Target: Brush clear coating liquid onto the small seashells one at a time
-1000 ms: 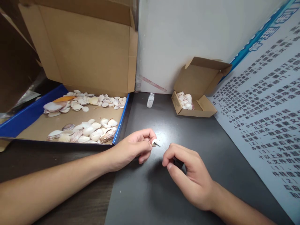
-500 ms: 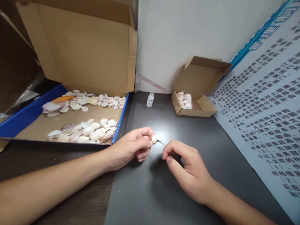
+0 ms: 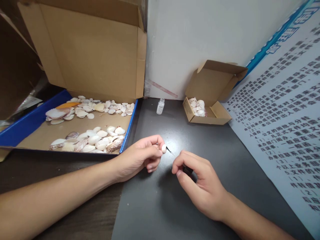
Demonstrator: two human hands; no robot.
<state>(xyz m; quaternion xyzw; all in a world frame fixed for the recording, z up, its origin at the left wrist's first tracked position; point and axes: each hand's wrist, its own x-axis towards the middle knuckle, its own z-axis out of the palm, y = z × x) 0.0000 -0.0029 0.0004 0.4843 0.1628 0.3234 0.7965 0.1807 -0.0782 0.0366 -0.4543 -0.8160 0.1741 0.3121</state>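
While you are looking down through the head camera, your left hand [image 3: 141,156] is pinching 1 small white shell [image 3: 164,148] between thumb and forefinger, with the other fingers curling under. It is holding that shell just above the dark table [image 3: 155,206], near the middle of the view. Your right hand [image 3: 200,183] is pinching a thin dark-tipped tool [image 3: 170,152] by its black handle, fingers pressing together around it. The tip is pointing up and to the left at the shell's right edge; touching or just beside, cannot tell which.

Left of your left hand, a blue-rimmed tray [image 3: 128,133] is lying flat, carrying pale shells [image 3: 95,140] in 2 loose groups. Behind it, a large open cardboard box [image 3: 87,56] is standing. Farther back on the table, 1 small clear bottle [image 3: 160,106] is standing upright near the white wall [image 3: 200,33]. Near it on the right, a small open carton [image 3: 212,116] is holding a heap of white shells [image 3: 198,107]. A printed poster [image 3: 282,133] is leaning along the right side.
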